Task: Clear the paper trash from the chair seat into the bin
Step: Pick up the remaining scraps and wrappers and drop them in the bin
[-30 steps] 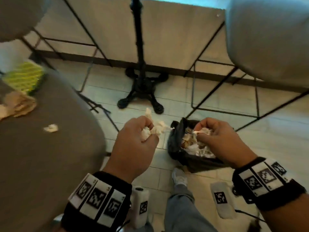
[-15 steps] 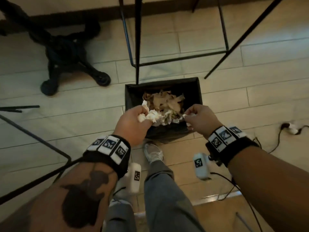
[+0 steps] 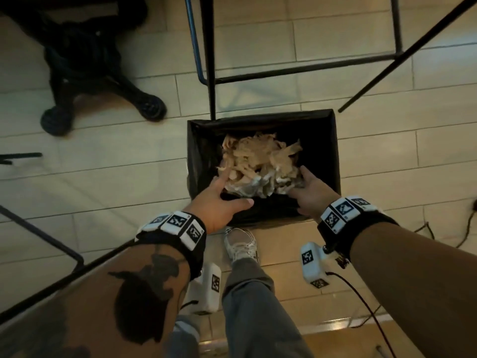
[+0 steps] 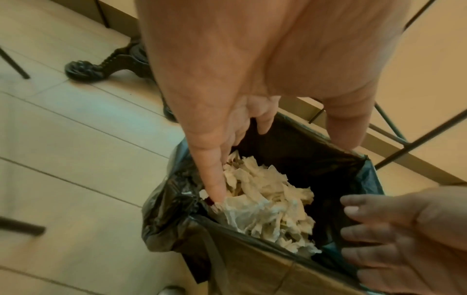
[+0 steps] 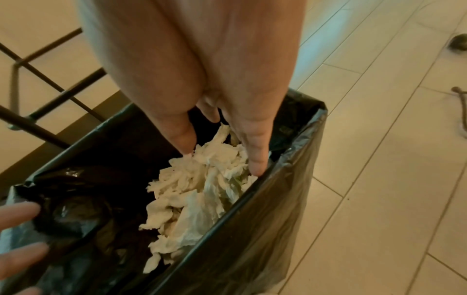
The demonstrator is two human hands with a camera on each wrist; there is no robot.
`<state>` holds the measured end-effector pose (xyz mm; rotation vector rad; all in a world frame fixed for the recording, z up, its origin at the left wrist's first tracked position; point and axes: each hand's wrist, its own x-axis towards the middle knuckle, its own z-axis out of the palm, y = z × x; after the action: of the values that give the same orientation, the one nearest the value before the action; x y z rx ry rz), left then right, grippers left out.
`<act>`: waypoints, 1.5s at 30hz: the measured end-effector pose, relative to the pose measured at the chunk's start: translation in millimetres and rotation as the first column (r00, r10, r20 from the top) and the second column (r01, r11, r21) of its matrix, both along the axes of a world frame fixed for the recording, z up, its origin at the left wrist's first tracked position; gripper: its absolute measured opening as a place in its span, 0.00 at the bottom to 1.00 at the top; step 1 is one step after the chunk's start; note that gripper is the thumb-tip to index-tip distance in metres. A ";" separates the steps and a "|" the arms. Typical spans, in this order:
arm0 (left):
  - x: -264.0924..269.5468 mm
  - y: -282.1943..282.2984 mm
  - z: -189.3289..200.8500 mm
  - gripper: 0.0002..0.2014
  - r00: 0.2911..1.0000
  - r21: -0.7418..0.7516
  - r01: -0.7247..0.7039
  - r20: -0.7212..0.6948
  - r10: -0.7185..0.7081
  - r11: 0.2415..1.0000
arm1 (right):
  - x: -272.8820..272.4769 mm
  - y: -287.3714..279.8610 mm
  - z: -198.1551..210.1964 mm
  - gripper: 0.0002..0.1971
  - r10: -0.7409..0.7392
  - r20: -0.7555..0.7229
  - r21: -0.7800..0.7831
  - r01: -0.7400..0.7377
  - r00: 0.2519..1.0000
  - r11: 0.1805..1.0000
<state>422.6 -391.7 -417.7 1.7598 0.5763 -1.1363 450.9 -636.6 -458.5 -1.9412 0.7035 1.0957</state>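
Both spread wide, gripping nothing: left hand [image 3: 219,200] at seven o'clock over the bin [image 3: 333,156], right hand [image 3: 311,192] at five o'clock, fingertips [image 5: 256,165] touching the paper trash [image 3: 258,164] heaped inside. Heaped near the front rim, so likely to spill forward if pressed carelessly. Loose black liner [image 4: 164,209] could snag fingers on withdrawal. Beyond, metal chair legs [image 3: 206,55]; chair seat unseen.

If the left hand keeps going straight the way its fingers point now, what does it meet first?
Probably the crumpled paper heaped in the bin: the left hand has straight fingers aimed down at the heap's left edge; contact is unclear.
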 end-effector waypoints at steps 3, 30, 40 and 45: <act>-11.8 16.2 17.1 0.60 0.991 -0.042 -0.129 -0.030 0.128 0.991 | -5.6 -2.9 3.5 0.39 0.160 0.034 -0.057 -0.158 0.987 0.986; -274.3 393.3 475.5 0.13 0.392 0.121 -0.808 0.841 0.373 0.577 | -69.3 512.5 493.7 0.16 0.703 0.696 -0.180 -0.910 0.149 0.372; -265.9 548.6 432.7 0.55 0.511 0.533 -0.841 0.727 0.458 0.092 | -53.9 710.8 480.5 0.34 0.715 0.693 -0.399 -0.877 -0.095 0.270; -255.8 568.2 419.8 0.49 0.602 0.549 -0.788 0.592 0.536 0.278 | -53.7 736.3 463.5 0.43 0.827 0.539 -0.444 -0.889 -0.162 0.115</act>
<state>166.8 176.6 2.1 1.9543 1.6451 0.1033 397.2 99.7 5.0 -2.4300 -1.4559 0.7789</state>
